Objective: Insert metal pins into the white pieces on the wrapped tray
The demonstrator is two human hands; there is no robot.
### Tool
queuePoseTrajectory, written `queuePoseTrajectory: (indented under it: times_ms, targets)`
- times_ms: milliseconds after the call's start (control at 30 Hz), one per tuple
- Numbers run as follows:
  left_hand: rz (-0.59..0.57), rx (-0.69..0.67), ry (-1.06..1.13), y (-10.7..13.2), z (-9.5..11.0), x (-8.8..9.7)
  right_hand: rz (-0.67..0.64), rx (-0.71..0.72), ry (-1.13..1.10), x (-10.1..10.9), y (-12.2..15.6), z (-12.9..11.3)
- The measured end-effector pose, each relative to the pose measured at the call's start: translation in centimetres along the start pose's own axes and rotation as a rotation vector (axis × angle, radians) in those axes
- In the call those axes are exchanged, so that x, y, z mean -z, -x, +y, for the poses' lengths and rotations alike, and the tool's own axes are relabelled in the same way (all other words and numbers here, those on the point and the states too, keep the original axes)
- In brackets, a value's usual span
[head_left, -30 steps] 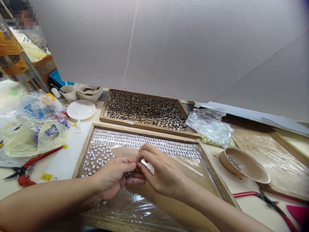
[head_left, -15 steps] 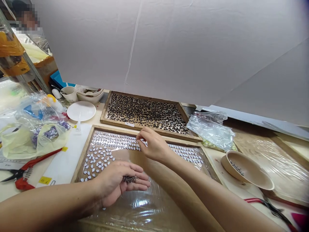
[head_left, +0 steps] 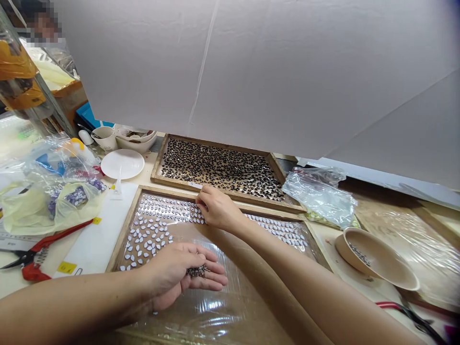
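My left hand [head_left: 189, 275] is palm up above the near tray, cupping a small heap of thin metal pieces [head_left: 197, 271] that look like little pins or posts. Its thumb leans in over the heap and the fingers stretch to the right. My right hand [head_left: 217, 208] is at the far side of the wooden-framed tray [head_left: 124, 230], thumb and fingers pinched together over rows of small white leaf-shaped pieces [head_left: 163, 206]. What lies between those fingertips is hidden. More white pieces [head_left: 147, 239] lie loosely scattered on the tray's clear film, left of centre.
Behind stands another framed tray [head_left: 215, 167] of small dark pieces. A beige bowl [head_left: 388, 261] of metal pieces is at right, near red-handled pliers [head_left: 406, 311]. Red pruning cutters [head_left: 36, 261], plastic bags [head_left: 72, 206] and a white plate [head_left: 122, 164] sit left. A white panel [head_left: 251, 72] hangs overhead.
My right hand has moved slightly left along the rows of white pieces. My left thumb has come in over the metal heap. The view has shifted a little.
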State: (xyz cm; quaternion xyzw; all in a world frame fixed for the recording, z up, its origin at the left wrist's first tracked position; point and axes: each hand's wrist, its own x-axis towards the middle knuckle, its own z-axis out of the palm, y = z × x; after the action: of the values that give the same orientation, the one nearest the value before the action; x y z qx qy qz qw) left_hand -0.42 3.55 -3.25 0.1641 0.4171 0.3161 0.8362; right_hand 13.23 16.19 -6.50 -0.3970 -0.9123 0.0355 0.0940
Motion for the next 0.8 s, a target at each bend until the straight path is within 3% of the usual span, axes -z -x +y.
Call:
queuePoseTrajectory:
  times_ms: [500,633,800]
  targets:
    - [-0.006,-0.026,0.029,0.0,0.1,0.0,0.012,0.027,-0.075,-0.3,0.0,0.6]
    - [0.022,-0.056,0.067,0.0,0.3,-0.1,0.091,0.042,-0.209,1.2,1.1,0.3]
    - [-0.007,-0.1,0.14,-0.1,0.1,0.0,0.15,0.044,-0.441,4.3,4.4,-3.1]
